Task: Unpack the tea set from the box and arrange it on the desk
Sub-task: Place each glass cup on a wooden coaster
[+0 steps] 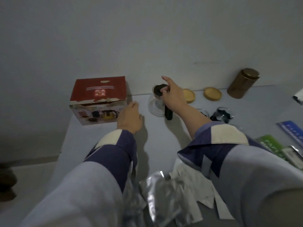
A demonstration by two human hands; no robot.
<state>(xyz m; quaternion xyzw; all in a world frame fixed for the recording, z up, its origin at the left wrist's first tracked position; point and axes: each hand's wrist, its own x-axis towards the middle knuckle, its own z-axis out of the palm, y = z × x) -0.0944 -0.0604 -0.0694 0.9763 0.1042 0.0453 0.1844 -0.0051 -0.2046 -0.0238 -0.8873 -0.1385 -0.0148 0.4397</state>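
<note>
The red tea-set box [98, 99] stands shut at the desk's far left, against the wall. My left hand [130, 117] rests beside its right side, fingers touching the box edge, holding nothing. A glass teapot [155, 105] with a black lid and black handle stands right of the box. My right hand [172, 94] is on its lid, thumb and fingers pinching the lid knob, index finger pointing up. Two glass cups with dark handles [223, 114] sit on the desk behind my right forearm.
Two round bamboo coasters [212, 93] lie by the wall, with a bronze tin canister [242, 83] to their right. Blue and green packets [270, 145] lie at the right edge. Crumpled plastic wrap [157, 194] and white paper [193, 182] lie near the front. The desk's left edge drops off below the box.
</note>
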